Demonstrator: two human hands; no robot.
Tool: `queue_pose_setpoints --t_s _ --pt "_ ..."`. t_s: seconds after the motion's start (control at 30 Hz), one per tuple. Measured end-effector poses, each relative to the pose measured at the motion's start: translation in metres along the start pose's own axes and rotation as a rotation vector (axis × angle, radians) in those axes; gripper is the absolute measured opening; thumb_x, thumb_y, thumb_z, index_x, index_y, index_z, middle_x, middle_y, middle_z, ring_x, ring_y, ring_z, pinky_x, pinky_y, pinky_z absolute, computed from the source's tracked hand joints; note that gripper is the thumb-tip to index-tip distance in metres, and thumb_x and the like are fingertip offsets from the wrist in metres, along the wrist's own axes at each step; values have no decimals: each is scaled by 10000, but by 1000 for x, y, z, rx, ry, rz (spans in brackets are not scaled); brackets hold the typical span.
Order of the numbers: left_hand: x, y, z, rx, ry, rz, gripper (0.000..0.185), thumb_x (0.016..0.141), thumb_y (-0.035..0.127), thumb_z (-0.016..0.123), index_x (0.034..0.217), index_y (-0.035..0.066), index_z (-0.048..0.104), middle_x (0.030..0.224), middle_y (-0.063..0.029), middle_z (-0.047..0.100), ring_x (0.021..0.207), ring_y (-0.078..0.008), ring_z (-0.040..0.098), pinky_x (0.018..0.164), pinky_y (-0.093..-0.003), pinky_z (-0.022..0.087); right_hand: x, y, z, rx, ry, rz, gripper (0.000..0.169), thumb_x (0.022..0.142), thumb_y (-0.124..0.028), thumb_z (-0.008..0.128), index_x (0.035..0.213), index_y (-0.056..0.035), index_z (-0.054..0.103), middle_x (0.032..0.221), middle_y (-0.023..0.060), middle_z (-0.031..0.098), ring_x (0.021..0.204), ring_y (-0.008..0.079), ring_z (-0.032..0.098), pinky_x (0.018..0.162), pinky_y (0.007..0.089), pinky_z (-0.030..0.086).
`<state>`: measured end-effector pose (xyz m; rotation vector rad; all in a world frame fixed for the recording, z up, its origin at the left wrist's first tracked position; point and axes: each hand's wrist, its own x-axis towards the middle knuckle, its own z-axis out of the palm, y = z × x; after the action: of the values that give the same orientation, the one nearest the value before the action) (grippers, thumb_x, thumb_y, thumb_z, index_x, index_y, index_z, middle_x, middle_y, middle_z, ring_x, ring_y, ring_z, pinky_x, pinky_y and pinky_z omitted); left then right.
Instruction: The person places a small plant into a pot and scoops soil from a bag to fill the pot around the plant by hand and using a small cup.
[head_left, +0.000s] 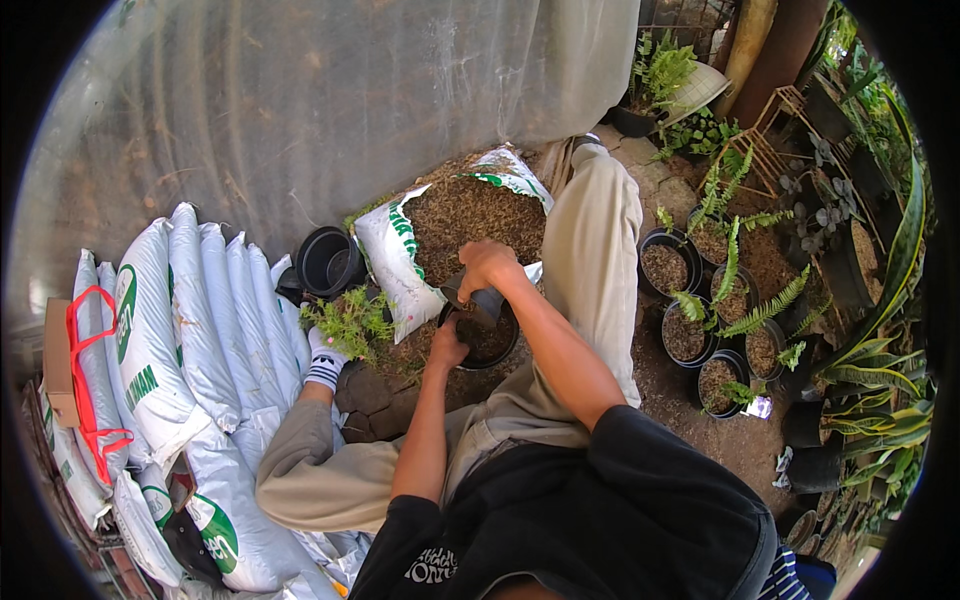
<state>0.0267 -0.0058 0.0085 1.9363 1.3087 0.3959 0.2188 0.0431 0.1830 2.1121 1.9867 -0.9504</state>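
My right hand (487, 268) grips a small dark plastic pot (487, 306), tilted over a wider black pot (501, 346) that stands between my legs. Dark soil fills part of the wider pot. My left hand (448, 342) is at the left rim of that pot, close to the mouth of the small one. Its fingertips are partly hidden, so I cannot tell whether it holds anything. Just beyond is a torn white sack (397, 262) of brown, loose planting mix (472, 225). Left of the sack, a leafy plant with small pink flowers (351, 322) stands near my foot.
Full white sacks (202, 322) are stacked at left, with a red strap (90, 352) over one. Empty black pots (328, 261) stand beside the sack. Several potted ferns (686, 334) line the right, near variegated snake plants (877, 405). A plastic sheet (337, 97) hangs behind.
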Motion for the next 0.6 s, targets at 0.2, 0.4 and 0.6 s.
queue_pose_setpoints --t_s 0.2,0.4,0.6 --pt "2 -12 10 -233 -5 -86 713 697 -32 733 1347 48 452 1203 -159 610 1027 -270 645 837 -391 527 8 11 -1 73 35 28 847 578 -452 863 1279 -73 578 1337 196 536 1213 327 560 936 428 517" --pt "8 -24 12 -203 -68 -82 798 691 -37 766 1395 40 398 1316 -176 523 1024 -270 642 850 -372 536 12 15 -1 93 51 41 829 564 -461 860 1278 -126 603 1292 88 602 1202 293 567 950 434 496" --pt "6 -24 13 -97 -21 -25 829 685 -4 805 1405 50 398 1355 -179 489 1000 -259 647 866 -355 535 15 17 -2 193 135 91 850 554 -458 871 1288 -128 598 1305 178 565 1194 342 565 971 432 481"
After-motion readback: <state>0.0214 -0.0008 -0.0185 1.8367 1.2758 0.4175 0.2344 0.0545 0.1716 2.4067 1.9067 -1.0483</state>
